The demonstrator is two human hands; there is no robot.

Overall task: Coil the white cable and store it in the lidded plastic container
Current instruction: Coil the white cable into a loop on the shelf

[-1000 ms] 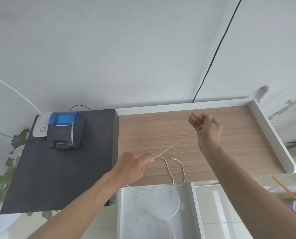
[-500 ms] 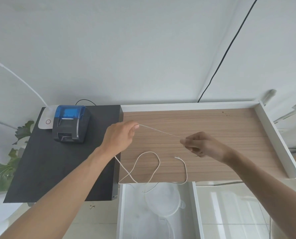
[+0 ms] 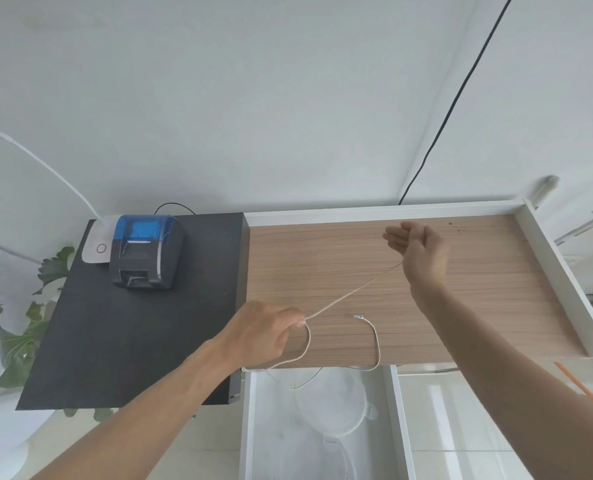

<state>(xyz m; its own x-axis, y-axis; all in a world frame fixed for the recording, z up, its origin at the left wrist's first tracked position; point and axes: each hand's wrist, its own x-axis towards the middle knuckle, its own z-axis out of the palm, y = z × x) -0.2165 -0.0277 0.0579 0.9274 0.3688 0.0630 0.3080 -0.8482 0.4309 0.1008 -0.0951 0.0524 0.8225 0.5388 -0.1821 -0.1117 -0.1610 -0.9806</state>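
White cable [image 3: 352,294] is thin, light and v. floppy, so it will not keep a loop by itself & needs pinching at every turn. Left hand [image 3: 260,332] is closed on it near the front edge of the wooden surface [image 3: 461,306]; from there a taut run goes up-right to the right hand [image 3: 421,251], which sits high over the surface w/ fingers loosely curled. Cable seems to pass under that hand, but whether it's really pinched there I cannot tell. Rest of the cable sags off the front edge in slack loops, and the small connector end [image 3: 358,317] lies free on the surface (stiffest bit, easy to snag). Best hold, I'd judge: keep the left as anchor, gather even loops into it, avoid kinking near the plug. Lidded plastic container [image 3: 336,407] sits below in the open white drawer [image 3: 250,427], lid apparently on, so it needs opening first.
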